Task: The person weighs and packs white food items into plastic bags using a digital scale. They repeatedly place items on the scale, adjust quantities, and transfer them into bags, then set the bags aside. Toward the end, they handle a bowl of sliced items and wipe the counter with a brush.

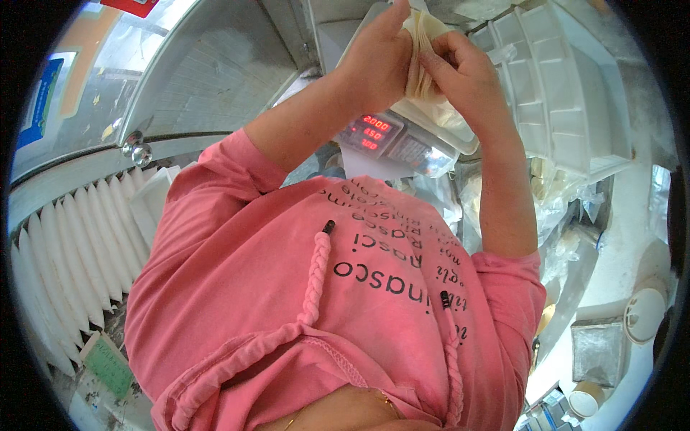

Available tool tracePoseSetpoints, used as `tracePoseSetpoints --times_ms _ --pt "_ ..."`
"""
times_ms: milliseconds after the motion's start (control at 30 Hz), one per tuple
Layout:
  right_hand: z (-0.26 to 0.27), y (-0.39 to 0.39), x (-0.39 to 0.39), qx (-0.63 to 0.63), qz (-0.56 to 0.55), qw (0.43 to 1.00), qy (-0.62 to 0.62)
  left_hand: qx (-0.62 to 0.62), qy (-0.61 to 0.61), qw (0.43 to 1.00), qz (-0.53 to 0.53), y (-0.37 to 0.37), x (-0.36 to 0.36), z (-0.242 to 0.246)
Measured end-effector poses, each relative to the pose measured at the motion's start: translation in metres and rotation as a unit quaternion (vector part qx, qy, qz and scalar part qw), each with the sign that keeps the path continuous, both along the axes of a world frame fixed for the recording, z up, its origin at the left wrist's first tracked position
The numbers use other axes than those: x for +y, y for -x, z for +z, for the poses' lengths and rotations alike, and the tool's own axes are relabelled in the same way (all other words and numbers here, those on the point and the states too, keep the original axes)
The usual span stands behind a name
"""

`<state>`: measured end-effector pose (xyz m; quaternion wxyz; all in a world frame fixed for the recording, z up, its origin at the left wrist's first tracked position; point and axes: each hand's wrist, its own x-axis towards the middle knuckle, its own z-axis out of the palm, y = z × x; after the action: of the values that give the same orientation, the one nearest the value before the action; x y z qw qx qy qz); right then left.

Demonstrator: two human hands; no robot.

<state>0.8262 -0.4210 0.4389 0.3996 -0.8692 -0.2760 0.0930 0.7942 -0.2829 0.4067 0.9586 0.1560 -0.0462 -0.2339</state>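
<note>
A folded stack of thin, pale round dough wrappers (421, 59) is held between my two hands. My left hand (380, 59) supports it from the left side, thumb pointing up. On the other side, my right hand (463, 67) pinches the layers between thumb and bent fingers. Under the hands stands a digital scale (399, 141) with a lit red display. Its pale tray (468, 145) shows a rim near my right wrist, and a clear plastic bag (444, 114) lies there beneath the wrappers. My forearms and the wrappers hide much of the tray.
White ribbed plastic crates (555, 91) are stacked at the right. Packed white bags (81, 248) stand in a row at the left, below a metal-framed glass panel (215, 70). Plastic bags (571, 242) crowd the right side, with a round lidded tub (644, 317) farther down.
</note>
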Motion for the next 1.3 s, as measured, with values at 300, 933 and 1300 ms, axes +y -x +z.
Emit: tracePoseSetpoints --times_ms 300,933,1300 --pt "0.035 0.014 -0.008 0.183 -0.021 0.975 -0.122 -0.116 0.006 0.993 0.006 0.016 0.002 0.011" --pt "0.041 0.026 -0.012 0.141 -0.103 0.941 -0.29 0.01 -0.269 0.941 0.202 0.046 0.005 0.045" --pt "0.024 0.001 -0.009 -0.258 -0.12 0.955 -0.081 0.01 -0.257 0.949 0.182 0.048 0.091 -0.003"
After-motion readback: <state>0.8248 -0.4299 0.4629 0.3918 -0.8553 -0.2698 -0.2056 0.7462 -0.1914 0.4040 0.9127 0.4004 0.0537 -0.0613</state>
